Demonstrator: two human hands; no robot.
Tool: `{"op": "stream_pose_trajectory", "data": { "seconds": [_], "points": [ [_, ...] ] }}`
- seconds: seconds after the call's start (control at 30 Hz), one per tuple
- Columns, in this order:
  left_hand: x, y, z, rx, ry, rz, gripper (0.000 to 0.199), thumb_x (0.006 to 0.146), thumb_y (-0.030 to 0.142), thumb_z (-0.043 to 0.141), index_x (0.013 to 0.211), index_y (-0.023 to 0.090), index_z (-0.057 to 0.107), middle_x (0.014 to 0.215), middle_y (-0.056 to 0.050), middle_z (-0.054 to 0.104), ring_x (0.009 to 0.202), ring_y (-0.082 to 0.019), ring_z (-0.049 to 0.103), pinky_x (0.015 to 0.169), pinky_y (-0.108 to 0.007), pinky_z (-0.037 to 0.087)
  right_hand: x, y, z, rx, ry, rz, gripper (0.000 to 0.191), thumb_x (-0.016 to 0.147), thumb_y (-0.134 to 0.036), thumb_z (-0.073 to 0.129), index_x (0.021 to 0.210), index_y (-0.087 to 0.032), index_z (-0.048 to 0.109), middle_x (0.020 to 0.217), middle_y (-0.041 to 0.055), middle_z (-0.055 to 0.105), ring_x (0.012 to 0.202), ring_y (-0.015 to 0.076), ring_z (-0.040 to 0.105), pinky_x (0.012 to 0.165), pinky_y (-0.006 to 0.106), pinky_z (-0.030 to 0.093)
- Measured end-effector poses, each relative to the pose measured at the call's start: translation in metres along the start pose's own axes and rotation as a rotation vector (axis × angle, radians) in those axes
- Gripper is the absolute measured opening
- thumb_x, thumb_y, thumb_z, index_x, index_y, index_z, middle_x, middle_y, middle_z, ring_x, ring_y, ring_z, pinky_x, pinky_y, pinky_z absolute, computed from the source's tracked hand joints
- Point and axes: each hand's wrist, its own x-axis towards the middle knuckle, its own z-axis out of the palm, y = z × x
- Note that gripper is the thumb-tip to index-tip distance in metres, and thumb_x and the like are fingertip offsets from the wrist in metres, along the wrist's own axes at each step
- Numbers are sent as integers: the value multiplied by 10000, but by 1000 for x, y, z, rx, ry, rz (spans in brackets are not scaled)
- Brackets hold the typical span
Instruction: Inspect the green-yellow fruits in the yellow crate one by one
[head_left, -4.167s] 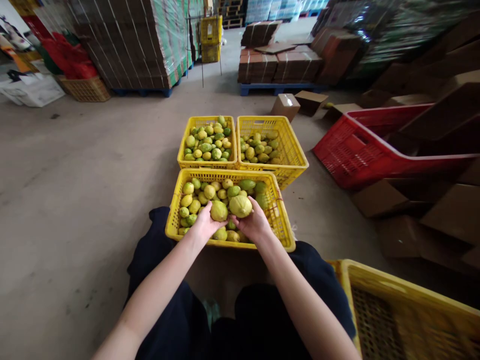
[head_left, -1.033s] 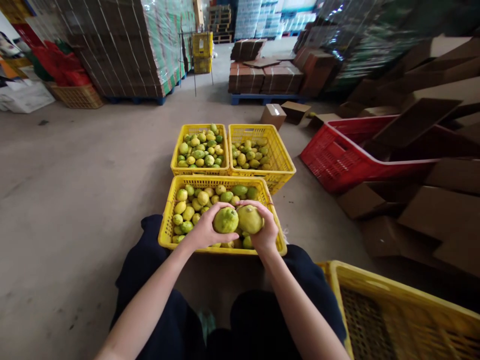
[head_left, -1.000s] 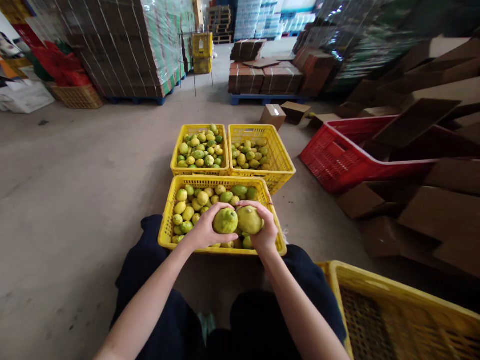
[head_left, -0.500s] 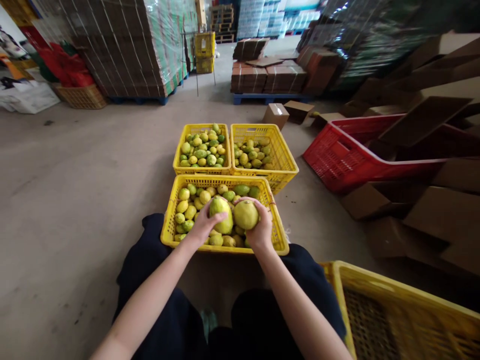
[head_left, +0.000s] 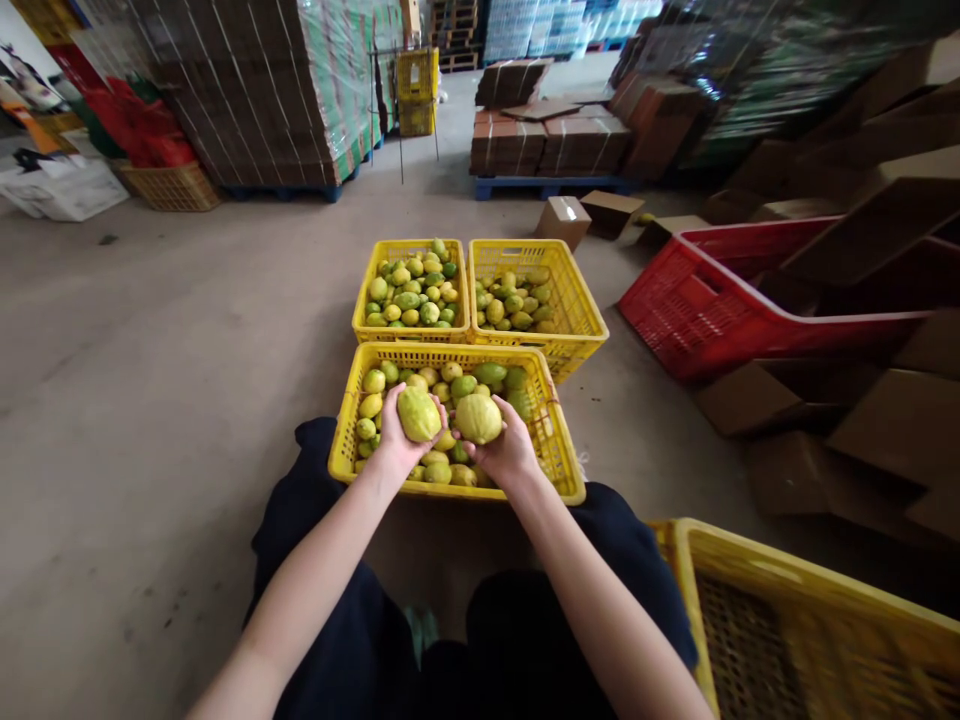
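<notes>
My left hand cradles a yellow-green fruit, lumpy and oval like a large lemon or guava. Beside it, a rounder yellow-green fruit with faint ridges rests in the fingers of my right hand. Both palms are turned upward, and a small gap separates the two fruits. Directly beneath my hands is a yellow plastic crate holding many similar fruits, from yellow to green. My hands and forearms hide part of its contents.
Beyond it stand two more yellow crates, the left one piled with fruit, the right one less full. At right are a red crate and loose cardboard boxes. Another yellow crate sits near my right leg. Wrapped pallets stand behind.
My hands have turned palms up and drawn slightly apart, each keeping its fruit. The fruits have rolled to show other sides. The view has shifted slightly.
</notes>
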Motion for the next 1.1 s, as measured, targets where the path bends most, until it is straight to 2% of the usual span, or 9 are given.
{"op": "stream_pose_trajectory", "data": {
  "seconds": [0.2, 0.3, 0.5, 0.67, 0.8, 0.87, 0.97, 1.03, 1.1],
  "points": [
    [0, -1, 2, 32, 25, -82, 319, 904, 455, 525, 950, 151, 607, 741, -46, 632, 617, -177, 620, 676, -394, 595, 8, 7, 2, -10, 137, 32, 267, 909, -403, 430, 863, -208, 607, 583, 46, 677, 409, 173, 582, 308, 230, 428],
    [0, -2, 0, 25, 47, -90, 333, 915, 466, 501, 969, 155, 611, 764, -53, 636, 645, -186, 634, 662, -379, 591, 10, 8, 1, 24, 200, 28, 269, 915, -400, 416, 855, -208, 596, 579, 49, 676, 387, 155, 550, 307, 221, 422],
    [7, -5, -6, 29, 131, -27, 283, 916, 415, 496, 991, 176, 626, 790, -73, 649, 680, -212, 654, 627, -366, 580, 14, 9, -6, 45, 140, 44, 277, 902, -435, 468, 859, -202, 611, 622, 67, 696, 413, 165, 571, 331, 242, 458],
    [10, -5, -11, 9, 74, -30, 280, 879, 391, 522, 1012, 178, 645, 830, -73, 671, 724, -221, 681, 664, -374, 590, 11, 10, -3, 27, 126, 35, 250, 901, -421, 488, 857, -210, 615, 619, 40, 689, 436, 169, 589, 354, 249, 469],
    [10, -4, -12, -29, 72, 4, 323, 849, 394, 538, 1033, 152, 646, 863, -88, 683, 770, -228, 694, 701, -361, 590, 8, 8, -2, -7, 93, 21, 305, 880, -475, 516, 885, -194, 635, 653, 64, 705, 458, 178, 596, 370, 265, 472],
    [7, -4, -9, -31, 51, 44, 262, 851, 361, 535, 985, 161, 641, 867, -77, 698, 776, -220, 699, 732, -361, 592, 7, 7, -1, -37, 105, -63, 286, 847, -467, 578, 905, -194, 639, 676, 57, 703, 487, 182, 605, 384, 271, 480],
    [1, -7, -4, 16, -33, 98, 188, 858, 335, 554, 905, 171, 632, 919, -60, 724, 824, -207, 711, 800, -356, 590, 1, 9, 2, -110, 179, -321, 248, 756, -380, 715, 940, -238, 626, 758, 4, 695, 566, 169, 617, 396, 242, 473],
    [-5, -11, 0, 64, -98, 123, 165, 849, 329, 592, 879, 172, 633, 952, -47, 732, 877, -202, 712, 849, -345, 582, -5, 12, 7, -210, 218, -509, 318, 709, -341, 774, 981, -270, 627, 847, -20, 686, 635, 157, 620, 418, 218, 471],
    [-9, -16, 2, 104, -160, 139, 147, 830, 315, 615, 857, 172, 637, 982, -41, 734, 952, -209, 707, 893, -332, 568, -11, 16, 11, -345, 224, -675, 399, 699, -345, 802, 1058, -295, 637, 966, -15, 676, 763, 164, 636, 523, 227, 530]
  ]
}}
